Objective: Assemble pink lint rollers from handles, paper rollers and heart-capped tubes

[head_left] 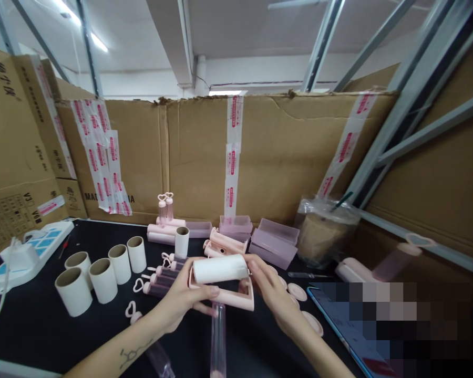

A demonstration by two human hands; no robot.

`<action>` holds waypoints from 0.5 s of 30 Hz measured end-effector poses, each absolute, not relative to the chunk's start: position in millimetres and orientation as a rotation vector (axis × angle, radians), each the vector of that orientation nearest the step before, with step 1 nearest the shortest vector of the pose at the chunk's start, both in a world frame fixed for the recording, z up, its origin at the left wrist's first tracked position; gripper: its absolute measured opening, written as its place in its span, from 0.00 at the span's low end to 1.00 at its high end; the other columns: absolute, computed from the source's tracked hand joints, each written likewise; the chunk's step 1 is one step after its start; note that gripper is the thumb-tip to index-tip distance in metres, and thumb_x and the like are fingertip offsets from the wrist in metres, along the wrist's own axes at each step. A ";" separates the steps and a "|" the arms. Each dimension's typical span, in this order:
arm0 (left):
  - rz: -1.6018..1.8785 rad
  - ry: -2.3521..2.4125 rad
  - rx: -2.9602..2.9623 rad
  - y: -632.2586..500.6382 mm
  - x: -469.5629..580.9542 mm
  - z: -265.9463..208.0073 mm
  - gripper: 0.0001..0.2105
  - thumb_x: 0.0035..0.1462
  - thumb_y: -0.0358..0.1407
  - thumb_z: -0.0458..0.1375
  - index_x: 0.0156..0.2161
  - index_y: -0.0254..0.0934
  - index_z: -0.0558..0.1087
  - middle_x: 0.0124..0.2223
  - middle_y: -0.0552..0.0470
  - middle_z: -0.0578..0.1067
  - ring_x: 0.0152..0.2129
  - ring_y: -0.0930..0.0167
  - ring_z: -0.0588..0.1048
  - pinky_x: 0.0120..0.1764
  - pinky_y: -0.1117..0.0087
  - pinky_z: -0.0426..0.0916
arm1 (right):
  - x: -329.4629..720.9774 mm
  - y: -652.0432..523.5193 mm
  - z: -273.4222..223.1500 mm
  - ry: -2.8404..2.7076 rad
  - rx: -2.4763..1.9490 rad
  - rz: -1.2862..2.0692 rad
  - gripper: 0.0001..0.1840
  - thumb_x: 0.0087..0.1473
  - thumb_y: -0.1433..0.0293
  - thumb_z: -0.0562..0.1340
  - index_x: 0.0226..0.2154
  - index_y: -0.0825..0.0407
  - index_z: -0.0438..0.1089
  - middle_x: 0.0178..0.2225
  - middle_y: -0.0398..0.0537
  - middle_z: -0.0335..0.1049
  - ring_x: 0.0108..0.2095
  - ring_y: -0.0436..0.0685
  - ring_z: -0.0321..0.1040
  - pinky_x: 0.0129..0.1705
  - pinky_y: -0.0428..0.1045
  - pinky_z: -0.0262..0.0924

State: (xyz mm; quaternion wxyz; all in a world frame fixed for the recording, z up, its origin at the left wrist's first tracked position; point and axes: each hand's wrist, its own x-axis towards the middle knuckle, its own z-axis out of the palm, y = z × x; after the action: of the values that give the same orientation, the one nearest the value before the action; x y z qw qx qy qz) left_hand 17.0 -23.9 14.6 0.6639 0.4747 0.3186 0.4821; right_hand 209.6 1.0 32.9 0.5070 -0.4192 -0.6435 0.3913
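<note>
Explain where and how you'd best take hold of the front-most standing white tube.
The white tube is probably best held around its upper outer wall, coming from its near left side: it stands upright with that side open, while other tubes crowd behind and right.

- Far edge of table (43,336): cardboard wall (197,147) stands behind; boxes (274,245) lie before it, right of middle.
- Far right corner: bag (319,239).
- Left edge: power strip (49,249); five short cylinders (73,295) stand to its right.
- Centre: frame (232,298) between left hand (185,291) and right hand (268,281); roll (219,269) at its far side, seating unclear.
- Left of left hand: handled tubes (157,287).
- Right edge: phone (341,328); discs (297,292) between it and right hand.
- Before frame: long tube (218,341), running toward near edge.
</note>
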 end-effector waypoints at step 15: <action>1.106 0.762 0.938 -20.7 18.0 3.7 0.16 0.53 0.42 0.58 0.44 0.40 0.62 0.42 0.45 0.69 0.42 0.57 0.71 0.24 0.65 0.75 | 205.2 0.5 20.6 -1.688 -0.929 1.059 0.18 0.45 0.63 0.66 0.35 0.48 0.59 0.31 0.43 0.71 0.34 0.55 0.68 0.34 0.48 0.61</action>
State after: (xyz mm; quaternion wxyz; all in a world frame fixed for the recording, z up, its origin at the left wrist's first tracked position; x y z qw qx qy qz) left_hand 18.0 -20.7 3.7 0.6830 0.4182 0.3397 0.4932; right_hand 205.2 0.5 20.6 0.4542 -0.3766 -0.6838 0.4293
